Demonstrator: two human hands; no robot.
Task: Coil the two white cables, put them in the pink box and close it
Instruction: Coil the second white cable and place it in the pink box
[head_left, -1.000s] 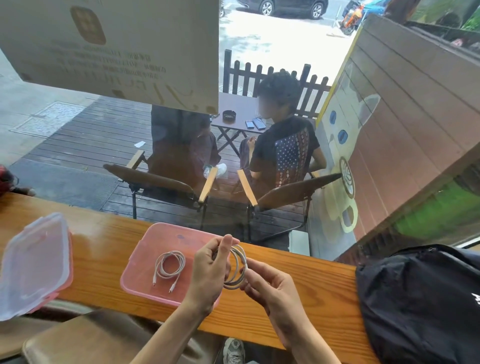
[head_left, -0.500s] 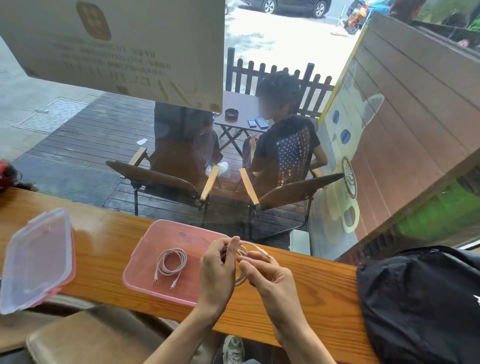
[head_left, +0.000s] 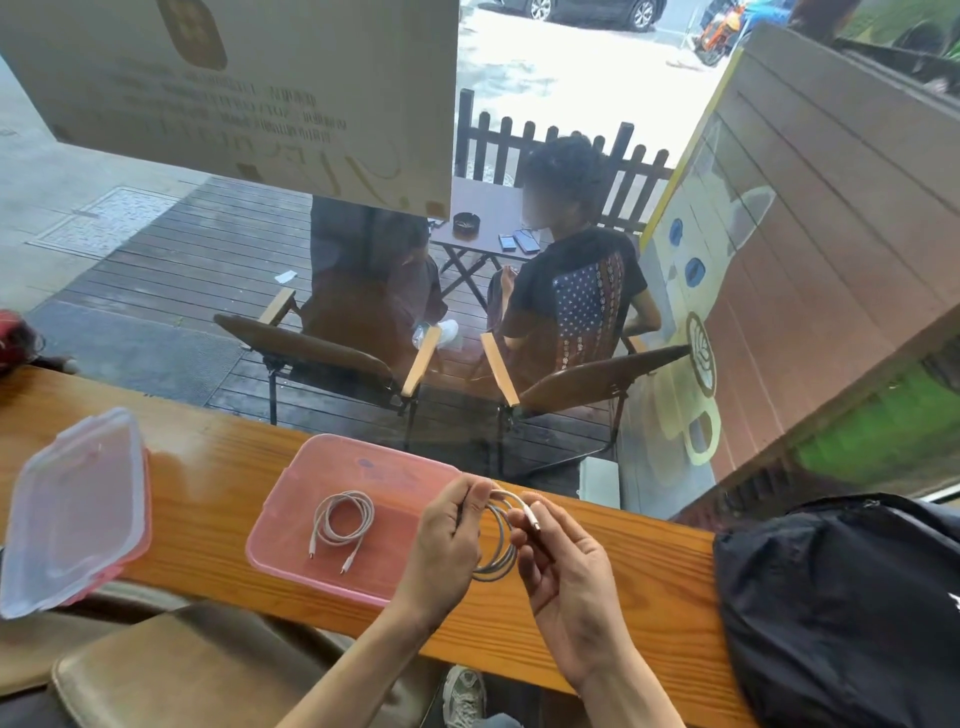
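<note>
The open pink box (head_left: 291, 499) lies on the wooden counter (head_left: 208, 483), with one coiled white cable (head_left: 343, 519) inside, its two plugs pointing toward me. My left hand (head_left: 447, 540) pinches the second white cable (head_left: 501, 551), a coil held upright just right of the box, above the counter. My right hand (head_left: 566, 582) holds that cable's plug end between thumb and finger at the coil's upper right. The box's clear lid (head_left: 72, 509) with pink rim lies at the far left of the counter.
A black bag (head_left: 841, 603) fills the counter's right end. A glass window stands right behind the counter, with people seated on chairs outside. A brown stool seat (head_left: 182, 675) sits below the counter's near edge, and a shoe shows beneath.
My right hand has drawn the cable's plug end out to the coil's upper right. The coil stays in my left hand. The view has shifted slightly.
</note>
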